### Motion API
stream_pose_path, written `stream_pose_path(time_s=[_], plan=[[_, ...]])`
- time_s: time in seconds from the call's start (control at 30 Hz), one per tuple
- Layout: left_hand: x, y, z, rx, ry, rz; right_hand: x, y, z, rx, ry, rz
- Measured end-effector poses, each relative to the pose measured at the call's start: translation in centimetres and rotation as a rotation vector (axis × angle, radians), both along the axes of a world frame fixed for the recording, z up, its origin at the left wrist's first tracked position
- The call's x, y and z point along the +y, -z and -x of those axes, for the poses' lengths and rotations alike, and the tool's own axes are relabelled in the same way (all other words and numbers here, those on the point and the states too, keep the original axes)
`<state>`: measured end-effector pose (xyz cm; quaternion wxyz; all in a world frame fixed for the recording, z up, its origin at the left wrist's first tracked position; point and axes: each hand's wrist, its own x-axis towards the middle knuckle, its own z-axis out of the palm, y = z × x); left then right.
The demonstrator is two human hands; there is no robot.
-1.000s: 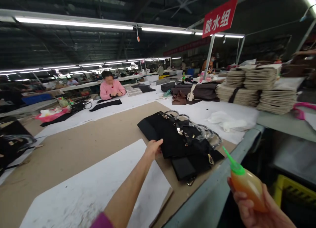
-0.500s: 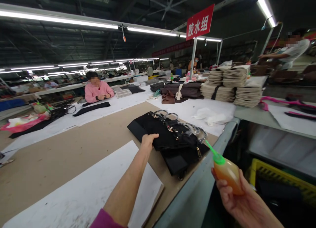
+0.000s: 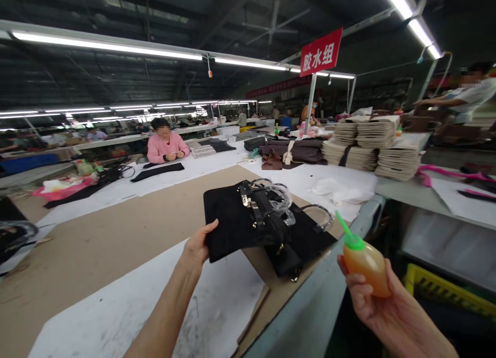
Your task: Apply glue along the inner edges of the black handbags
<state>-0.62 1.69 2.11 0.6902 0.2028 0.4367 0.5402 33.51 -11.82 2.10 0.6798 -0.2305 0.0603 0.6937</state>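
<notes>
My left hand (image 3: 200, 243) grips the near left edge of a black handbag (image 3: 228, 218), thumb on top and fingers hidden beneath. The bag is partly lifted and tilted, with gold-coloured metal fittings and handles wrapped in clear plastic. Under and to the right of it lies another black bag (image 3: 312, 239) on the table's edge. My right hand (image 3: 372, 301) is wrapped round a squeeze bottle (image 3: 366, 262) of amber liquid, its green nozzle pointing up and left, apart from the bags.
A white board (image 3: 155, 301) lies on the brown-covered table (image 3: 166, 208). Stacked beige pieces (image 3: 395, 161) stand at the back right, near crumpled white plastic (image 3: 341, 187). A yellow crate (image 3: 445, 291) is below right. Across the table sits a person in pink (image 3: 166, 146).
My left hand has moved left and down, drawing the upper bag off the one beneath and raising it. My right hand still holds the bottle, its nozzle now clear of the bag handles.
</notes>
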Motion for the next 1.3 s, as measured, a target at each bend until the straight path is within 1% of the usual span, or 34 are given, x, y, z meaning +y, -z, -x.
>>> stream_pose_path(time_s=[0.1,0.17,0.23,0.33,0.4,0.47,0.5,0.57,0.67,0.73,0.8,0.83,0.87,0.9,0.93,1.0,1.03,1.07,1.1,1.17,1.23,1.3], plan=[[-3.0,1.1,3.3,0.023,-0.066,-0.084,1.2,-1.2,1.6,0.017,-0.045,-0.004],[-4.8,1.8,5.9,0.039,-0.064,-0.152,2.2,-2.0,2.8,0.018,-0.112,-0.018],[-6.3,2.4,8.6,0.057,-0.021,-0.208,3.2,-3.2,4.1,-0.001,-0.161,-0.048],[-8.1,3.0,12.2,0.098,0.039,-0.274,4.7,-5.8,6.4,-0.062,-0.21,-0.112],[-9.0,3.1,13.8,0.125,0.084,-0.302,5.7,-7.4,8.2,-0.109,-0.235,-0.163],[-9.6,3.2,14.6,0.144,0.143,-0.326,6.6,-8.6,10.3,-0.134,-0.29,-0.205],[-9.8,3.2,14.9,0.152,0.175,-0.336,6.9,-8.8,11.4,-0.134,-0.332,-0.22],[-9.9,3.3,15.3,0.165,0.23,-0.352,7.2,-8.8,13.4,-0.118,-0.437,-0.229],[-9.4,3.4,16.1,0.184,0.296,-0.359,6.9,-8.1,15.8,-0.087,-0.59,-0.222],[-8.8,3.3,16.7,0.238,0.337,-0.355,6.2,-7.6,17.1,-0.071,-0.664,-0.218],[-8.1,2.9,16.9,0.376,0.353,-0.353,5.4,-7.2,18.3,-0.054,-0.7,-0.205],[-7.8,2.6,16.8,0.464,0.321,-0.352,5.1,-7.0,18.9,-0.044,-0.705,-0.192],[-7.7,2.2,16.4,0.537,0.255,-0.357,4.7,-6.9,19.4,-0.031,-0.706,-0.177],[-7.6,1.7,15.8,0.572,0.157,-0.365,4.5,-6.7,19.8,-0.018,-0.707,-0.162],[-7.8,1.1,15.0,0.565,0.031,-0.376,4.3,-6.5,20.2,-0.005,-0.703,-0.147],[-8.5,-0.1,13.1,0.447,-0.209,-0.422,4.1,-6.3,20.6,0.016,-0.687,-0.122],[-9.1,-0.7,12.1,0.392,-0.295,-0.451,4.0,-6.2,20.7,0.016,-0.672,-0.112],[-9.8,-1.3,11.2,0.366,-0.334,-0.478,4.1,-6.2,20.8,0.008,-0.652,-0.104],[-10.5,-1.9,10.4,0.359,-0.343,-0.49,4.1,-6.2,20.7,-0.007,-0.631,-0.098],[-11.9,-2.9,9.4,0.4,-0.306,-0.483,4.2,-6.3,20.6,-0.041,-0.607,-0.092],[-12.9,-3.5,8.9,0.477,-0.263,-0.442,4.2,-6.4,20.5,-0.067,-0.603,-0.081],[-13.6,-3.9,8.8,0.562,-0.213,-0.411,4.1,-6.4,20.3,-0.088,-0.603,-0.056]])
